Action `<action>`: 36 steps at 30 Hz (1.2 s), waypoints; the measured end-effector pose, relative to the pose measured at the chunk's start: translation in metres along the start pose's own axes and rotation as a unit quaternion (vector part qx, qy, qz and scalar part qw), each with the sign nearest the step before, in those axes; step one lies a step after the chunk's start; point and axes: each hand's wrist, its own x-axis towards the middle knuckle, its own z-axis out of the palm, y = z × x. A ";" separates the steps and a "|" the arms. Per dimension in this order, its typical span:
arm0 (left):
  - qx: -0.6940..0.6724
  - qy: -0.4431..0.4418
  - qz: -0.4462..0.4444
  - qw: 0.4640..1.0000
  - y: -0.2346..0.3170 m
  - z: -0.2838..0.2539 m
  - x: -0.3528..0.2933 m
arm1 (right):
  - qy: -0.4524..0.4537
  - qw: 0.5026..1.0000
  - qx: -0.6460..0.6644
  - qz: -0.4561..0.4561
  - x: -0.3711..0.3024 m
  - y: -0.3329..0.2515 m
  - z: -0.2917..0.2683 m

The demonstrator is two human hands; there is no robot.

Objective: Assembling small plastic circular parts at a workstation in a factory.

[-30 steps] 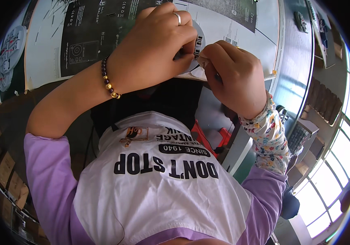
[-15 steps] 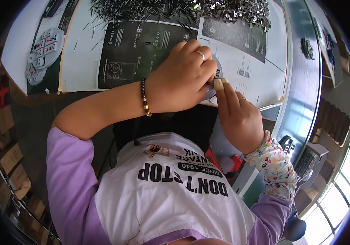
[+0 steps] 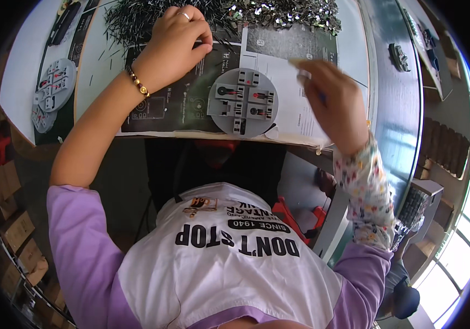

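Note:
My left hand [image 3: 177,46] hangs over the near edge of a pile of thin black strips [image 3: 130,22], its fingers curled and the thumb close to the bent index finger. What they hold, if anything, is hidden. My right hand [image 3: 336,98] is raised above the right side of the work mat, smeared by motion, with pale covers on its fingertips. Between the hands, a round grey fixture [image 3: 248,120] lies by the table's front edge. It carries raised blocks with red and black parts. Nearest the right fingertips is a heap of small shiny metal pieces [image 3: 295,13].
Two more grey round fixtures [image 3: 59,82] lie at the far left of the table, partly overlapping. Dark printed sheets [image 3: 152,109] cover the work surface. A dark part [image 3: 399,57] sits on the glassy surface at right. Cardboard boxes [image 3: 18,230] stand at lower left.
My hands have parted from the grey fixture, which now shows uncovered. The left moved up and left to the black strips; the right moved up and to the right.

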 end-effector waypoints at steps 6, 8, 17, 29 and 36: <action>0.026 -0.072 0.025 0.997 0.010 -0.002 -0.001 | 0.069 0.985 -0.140 -0.078 0.059 0.062 0.024; -0.049 -0.065 0.011 0.997 0.019 -0.012 0.004 | 0.054 0.978 -0.175 -0.104 0.064 0.070 0.028; -0.292 -0.018 -0.061 0.954 0.063 -0.023 0.002 | -0.108 0.976 -0.172 -0.077 0.015 0.038 0.003; -0.410 -0.099 -0.184 0.888 0.101 -0.013 -0.021 | -0.050 0.993 -0.098 -0.033 -0.014 0.015 0.021; -0.199 0.010 -0.001 0.980 0.091 0.005 -0.028 | -0.016 0.995 -0.082 0.059 -0.028 0.025 0.026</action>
